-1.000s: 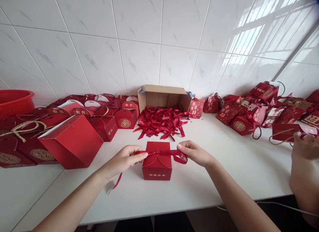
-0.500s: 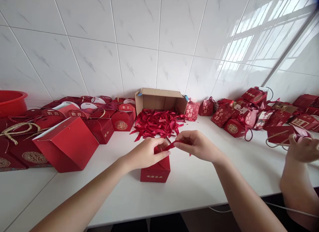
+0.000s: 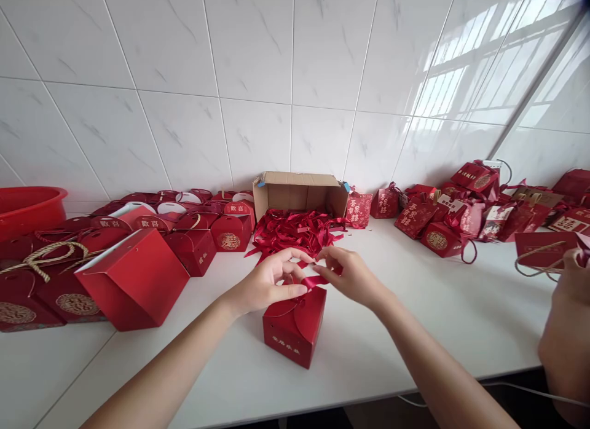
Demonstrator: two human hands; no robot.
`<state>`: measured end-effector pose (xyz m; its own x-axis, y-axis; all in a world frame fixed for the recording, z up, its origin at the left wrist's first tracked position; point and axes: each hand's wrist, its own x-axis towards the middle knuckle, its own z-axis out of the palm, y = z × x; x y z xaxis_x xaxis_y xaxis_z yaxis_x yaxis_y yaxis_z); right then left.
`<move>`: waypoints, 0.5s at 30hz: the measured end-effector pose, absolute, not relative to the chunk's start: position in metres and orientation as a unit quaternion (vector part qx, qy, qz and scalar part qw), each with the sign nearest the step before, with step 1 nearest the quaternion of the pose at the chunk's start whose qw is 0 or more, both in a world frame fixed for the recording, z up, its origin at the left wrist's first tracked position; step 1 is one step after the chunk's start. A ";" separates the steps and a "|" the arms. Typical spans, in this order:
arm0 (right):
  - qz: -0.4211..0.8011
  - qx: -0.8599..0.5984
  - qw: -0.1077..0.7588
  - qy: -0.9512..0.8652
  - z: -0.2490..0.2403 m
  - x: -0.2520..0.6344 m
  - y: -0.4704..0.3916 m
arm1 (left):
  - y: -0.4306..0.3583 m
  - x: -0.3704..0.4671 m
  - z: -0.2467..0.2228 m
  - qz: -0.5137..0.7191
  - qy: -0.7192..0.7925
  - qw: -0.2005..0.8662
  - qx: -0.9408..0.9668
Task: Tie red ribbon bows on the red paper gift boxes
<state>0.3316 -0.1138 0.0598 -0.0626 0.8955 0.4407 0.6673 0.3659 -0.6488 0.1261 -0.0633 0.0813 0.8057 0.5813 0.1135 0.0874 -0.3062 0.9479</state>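
A small red gift box [image 3: 295, 327] with pale lettering on its front stands on the white table before me, turned at an angle. A red ribbon [image 3: 315, 281] rises from its top. My left hand [image 3: 271, 280] is just above the box, its thumb and fingers pinching the ribbon. From the other side my right hand [image 3: 348, 275] also pinches the ribbon, fingertips close to those of the left. The ribbon's exact path between the fingers is partly hidden.
Behind the box, a cardboard carton [image 3: 302, 189] lies on its side, red ribbons [image 3: 299, 232] spilling out. A larger red box [image 3: 138, 278] and several others stand left, near a red basin [image 3: 32, 211]. Finished-looking bags [image 3: 442, 238] crowd the right, where another person's hand [image 3: 569, 312] holds a box.
The gift box has turned and shows a corner towards me. My hands have come closer together over it. The other person's hand has shifted right in view.
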 end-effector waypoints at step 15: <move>0.104 -0.533 0.532 -0.649 0.021 0.283 -0.145 | -0.074 0.128 0.090 0.280 0.244 0.464 0.805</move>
